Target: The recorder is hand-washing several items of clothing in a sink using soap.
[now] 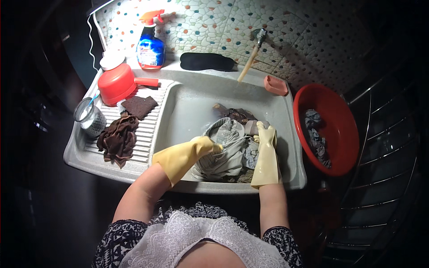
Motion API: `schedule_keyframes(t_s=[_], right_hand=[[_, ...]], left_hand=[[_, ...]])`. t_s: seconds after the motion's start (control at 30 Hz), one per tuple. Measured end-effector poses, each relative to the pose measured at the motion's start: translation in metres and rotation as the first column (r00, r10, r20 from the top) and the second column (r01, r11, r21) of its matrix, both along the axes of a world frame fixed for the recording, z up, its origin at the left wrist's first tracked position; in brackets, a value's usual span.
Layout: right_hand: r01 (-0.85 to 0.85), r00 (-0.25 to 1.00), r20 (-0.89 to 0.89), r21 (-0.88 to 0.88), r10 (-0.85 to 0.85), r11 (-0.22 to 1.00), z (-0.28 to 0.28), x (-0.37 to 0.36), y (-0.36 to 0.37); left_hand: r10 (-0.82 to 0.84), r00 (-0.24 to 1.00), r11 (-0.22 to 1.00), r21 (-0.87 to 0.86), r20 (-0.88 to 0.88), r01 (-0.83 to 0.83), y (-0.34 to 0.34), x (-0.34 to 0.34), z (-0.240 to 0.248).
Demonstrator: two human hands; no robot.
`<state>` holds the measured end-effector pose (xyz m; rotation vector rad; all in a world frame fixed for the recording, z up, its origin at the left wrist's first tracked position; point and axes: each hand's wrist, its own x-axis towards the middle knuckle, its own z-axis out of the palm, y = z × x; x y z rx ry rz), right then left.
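Note:
Both my hands wear pale yellow rubber gloves and work in the wet grey sink basin (178, 105). My left hand (196, 148) is closed on the edge of a light grey garment (225, 154) with a gathered waistband. At the basin's right side, my right hand (267, 138) closes its fingers on a greyish-pink piece of cloth (252, 128). Dark wet cloth (237, 115) lies just beyond the grey garment, partly in the water. Under and beside my right hand, a patterned blue-grey cloth (251, 154) shows, and the fingertips of both hands are partly hidden in the fabric.
On the ribbed drainboard (145, 138) are a crumpled brown cloth (118, 138), a brown pad (139, 107), a red dipper (116, 84) and a glass jar (91, 123). Behind stand a spray bottle (151, 49) and a tap (259, 35). A red basin (346, 134) holds clothes, right.

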<state>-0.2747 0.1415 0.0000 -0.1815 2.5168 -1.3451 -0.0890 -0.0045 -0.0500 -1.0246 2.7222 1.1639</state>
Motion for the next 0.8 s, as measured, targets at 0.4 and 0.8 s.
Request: schedule_keyframes(t_s=[0.4,0.8], right_hand=[[0.083,0.996,0.015,-0.362,-0.084,0.928,-0.007,-0.025,0.021],[-0.333,0.905,0.134,-0.368,0.404,0.868,0.012,0.012,-0.003]], left_hand=[[0.109,0.983,0.953,0.298,-0.150,-0.060,0.021,-0.067,0.069],[-0.262,0.964,0.965,0.031,0.046,0.261,0.013,0.027,0.002]])
